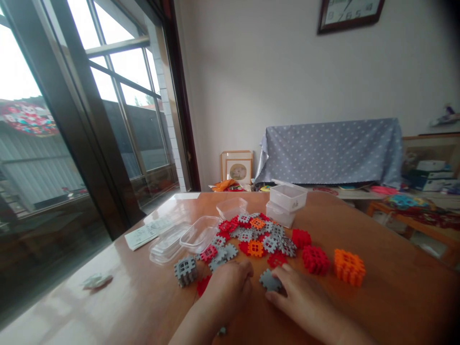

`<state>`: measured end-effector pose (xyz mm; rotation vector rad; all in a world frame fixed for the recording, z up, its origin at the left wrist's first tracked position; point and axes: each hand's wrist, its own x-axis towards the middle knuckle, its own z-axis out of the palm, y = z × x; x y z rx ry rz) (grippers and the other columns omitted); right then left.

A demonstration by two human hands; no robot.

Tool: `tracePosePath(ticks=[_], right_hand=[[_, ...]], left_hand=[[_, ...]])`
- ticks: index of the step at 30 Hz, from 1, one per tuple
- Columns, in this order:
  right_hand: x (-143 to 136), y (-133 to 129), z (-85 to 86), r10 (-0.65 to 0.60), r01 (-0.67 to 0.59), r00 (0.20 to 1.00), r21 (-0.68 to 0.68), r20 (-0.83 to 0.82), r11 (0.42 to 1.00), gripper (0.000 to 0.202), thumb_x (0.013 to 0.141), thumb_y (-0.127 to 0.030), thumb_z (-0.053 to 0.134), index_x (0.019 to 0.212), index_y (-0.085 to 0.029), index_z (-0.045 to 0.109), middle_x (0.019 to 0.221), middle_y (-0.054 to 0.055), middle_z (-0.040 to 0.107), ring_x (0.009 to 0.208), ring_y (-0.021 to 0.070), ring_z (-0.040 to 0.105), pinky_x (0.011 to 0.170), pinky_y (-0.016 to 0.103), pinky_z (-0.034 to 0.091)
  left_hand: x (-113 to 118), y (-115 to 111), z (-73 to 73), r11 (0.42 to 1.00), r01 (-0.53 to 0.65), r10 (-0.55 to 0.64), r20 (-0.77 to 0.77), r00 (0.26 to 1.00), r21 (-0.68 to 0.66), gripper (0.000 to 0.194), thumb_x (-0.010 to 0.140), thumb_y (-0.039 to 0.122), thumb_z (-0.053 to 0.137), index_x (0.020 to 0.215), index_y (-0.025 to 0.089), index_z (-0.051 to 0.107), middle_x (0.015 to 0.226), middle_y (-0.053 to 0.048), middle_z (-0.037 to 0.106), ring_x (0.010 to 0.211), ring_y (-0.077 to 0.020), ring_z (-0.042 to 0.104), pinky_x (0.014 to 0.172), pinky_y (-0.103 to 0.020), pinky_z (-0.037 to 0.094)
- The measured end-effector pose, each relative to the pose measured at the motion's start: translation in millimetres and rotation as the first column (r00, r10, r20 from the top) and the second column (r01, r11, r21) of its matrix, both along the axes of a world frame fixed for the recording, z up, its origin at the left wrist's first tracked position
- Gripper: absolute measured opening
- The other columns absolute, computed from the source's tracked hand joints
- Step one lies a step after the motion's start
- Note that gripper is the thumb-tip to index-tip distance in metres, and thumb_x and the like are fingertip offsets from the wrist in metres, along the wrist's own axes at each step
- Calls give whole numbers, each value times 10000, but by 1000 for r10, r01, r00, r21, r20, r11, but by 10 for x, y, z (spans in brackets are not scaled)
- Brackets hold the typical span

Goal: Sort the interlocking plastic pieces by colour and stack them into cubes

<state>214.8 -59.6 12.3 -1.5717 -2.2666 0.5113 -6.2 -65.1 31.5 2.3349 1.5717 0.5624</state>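
Gray, red and orange toothed square pieces lie in a loose pile (251,235) on the wooden table (143,306). My left hand (230,282) is closed in front of the pile; what its curled fingers hold, if anything, is hidden. My right hand (294,292) has its thumb and fingers around the right edge of a gray piece (270,281). A gray stack (186,271) stands left of my left hand, with a red piece (203,286) between them. At the right are a red stack (315,260) and an orange stack (349,267).
Clear plastic tubs (201,234) and lids (168,247) lie left of the pile. White boxes (287,196) are stacked behind it. Papers (149,232) and a small crumpled packet (97,281) lie at the left. Another red stack (301,238) stands right of the pile.
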Motion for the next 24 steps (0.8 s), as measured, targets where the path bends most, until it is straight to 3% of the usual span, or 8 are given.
tracePosePath(ticks=[4,7,10,13,15,17,21,24], right_hand=[[-35,8,-22,57,-57,998,-5,-3,998,172,827,-324,641,981,-251,659,1063,50,656,984,245,627,793,318,426],[-66,15,-30,116,-115,993,32,-20,993,162,853,-245,574,976,-255,679,1031,55,636,978,231,609,805,305,437],[-71,27,-29,162,-159,986,61,-47,985,235,833,-160,537,973,-264,695,1008,48,616,974,214,599,814,295,440],[-64,53,-53,193,-186,977,88,-87,979,229,838,-133,504,909,-256,685,987,38,614,961,199,600,807,291,442],[-63,80,-91,167,-156,981,107,-96,982,183,868,-174,501,884,-248,668,975,38,623,955,203,601,814,302,446],[-66,108,-139,100,-90,991,119,-84,989,137,895,-279,534,911,-246,666,973,47,633,953,223,601,828,326,452],[-75,135,-205,20,-18,1000,136,-9,991,303,855,-499,630,1024,-256,694,1023,74,643,1010,283,591,859,382,460],[-80,140,-211,47,-50,999,149,26,988,304,853,-482,633,1066,-278,708,1035,74,638,1025,287,589,860,384,468]], left_hand=[[5,46,-13,996,-63,52,159,986,66,181,892,207,482,903,233,661,858,-38,651,800,-181,592,701,-267,375],[28,103,-48,994,-102,77,399,914,43,176,921,266,484,883,206,645,788,-25,616,738,-160,552,667,-252,370],[53,179,-108,993,-90,121,665,737,-80,156,896,310,539,881,180,623,710,6,560,620,-115,473,593,-223,355],[70,237,-161,971,-60,230,825,516,-233,198,841,339,611,944,170,604,728,18,553,555,-82,416,515,-197,324],[75,251,-175,951,-34,293,865,407,-306,252,813,351,635,988,176,586,765,17,561,554,-77,431,494,-187,339],[75,251,-171,938,-29,333,877,346,-345,289,788,358,655,1005,183,576,786,17,560,576,-83,471,507,-188,388],[65,246,-151,930,-39,358,881,310,-365,301,768,327,656,1023,189,569,817,9,571,646,-106,537,556,-211,464],[62,249,-151,930,-36,359,882,306,-366,288,767,288,647,1024,186,566,814,6,569,663,-116,548,562,-223,476]])
